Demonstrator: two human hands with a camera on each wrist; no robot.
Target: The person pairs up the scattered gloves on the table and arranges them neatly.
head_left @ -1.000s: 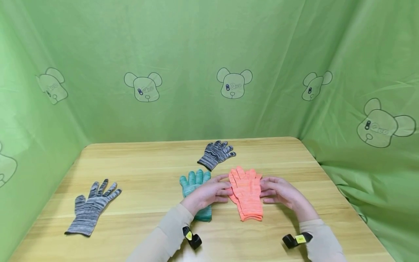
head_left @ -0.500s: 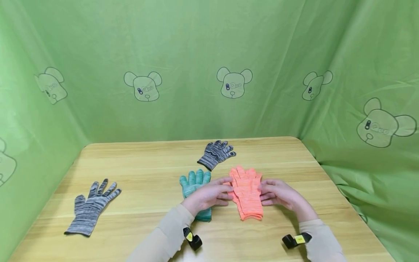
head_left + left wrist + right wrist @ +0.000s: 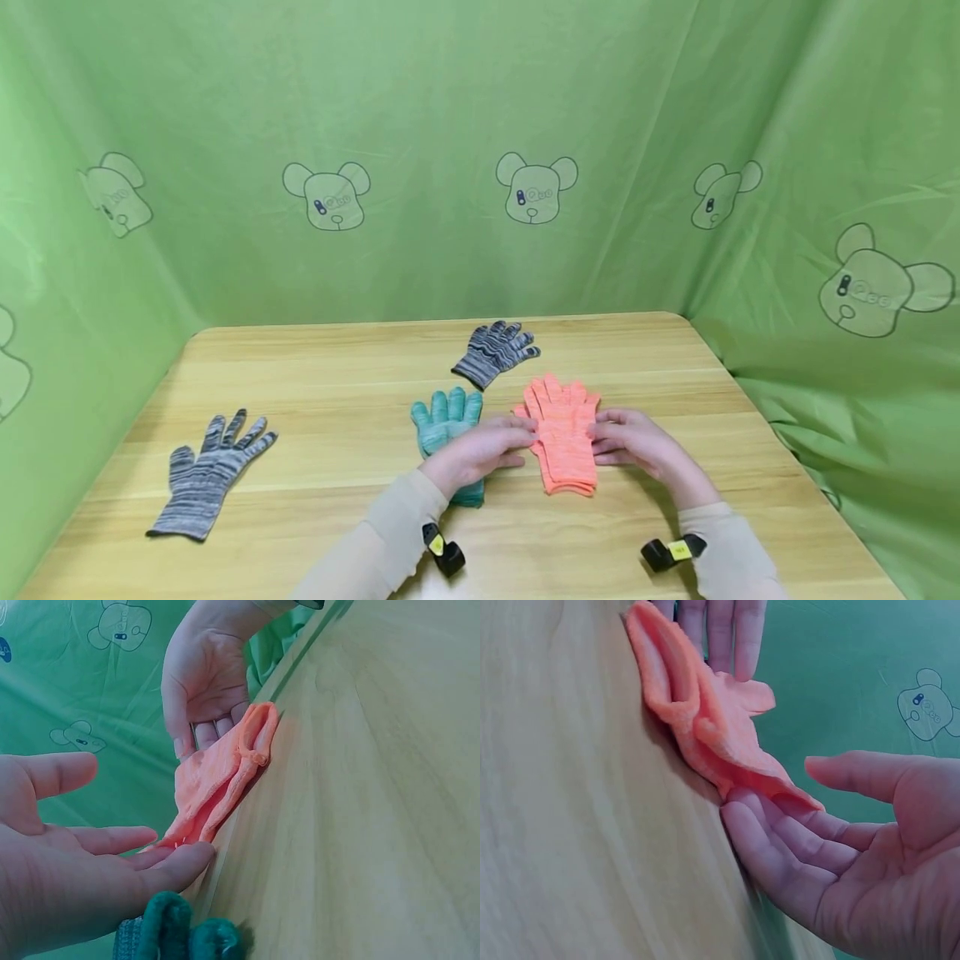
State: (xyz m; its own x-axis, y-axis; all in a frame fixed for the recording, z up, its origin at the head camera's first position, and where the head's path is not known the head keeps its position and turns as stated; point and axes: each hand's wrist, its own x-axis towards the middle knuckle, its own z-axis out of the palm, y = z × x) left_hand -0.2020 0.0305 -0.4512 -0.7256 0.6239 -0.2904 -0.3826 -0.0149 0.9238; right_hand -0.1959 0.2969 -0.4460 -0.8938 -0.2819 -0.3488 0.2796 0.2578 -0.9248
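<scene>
A stack of two coral-orange knit gloves (image 3: 564, 442) lies on the wooden table, fingers pointing away and cuffs toward me. My left hand (image 3: 483, 450) touches its left edge, and my right hand (image 3: 637, 442) is at the right edge. In the left wrist view, the left fingers (image 3: 176, 866) reach under the side of the gloves, thumb raised and apart. The right wrist view has the right fingers (image 3: 780, 840) likewise tucked at the orange edge, thumb held away. Teal gloves (image 3: 448, 425) lie partly hidden beneath my left forearm and hand.
A grey-black striped glove (image 3: 201, 483) lies flat at the left of the table (image 3: 337, 400). Another striped glove (image 3: 495, 354) lies near the back edge. Green curtains (image 3: 435, 100) with bear faces enclose the table behind and at both sides.
The orange gloves have shifted slightly away from me and to the left, with both hands still at their sides. The teal and striped gloves stay where they were.
</scene>
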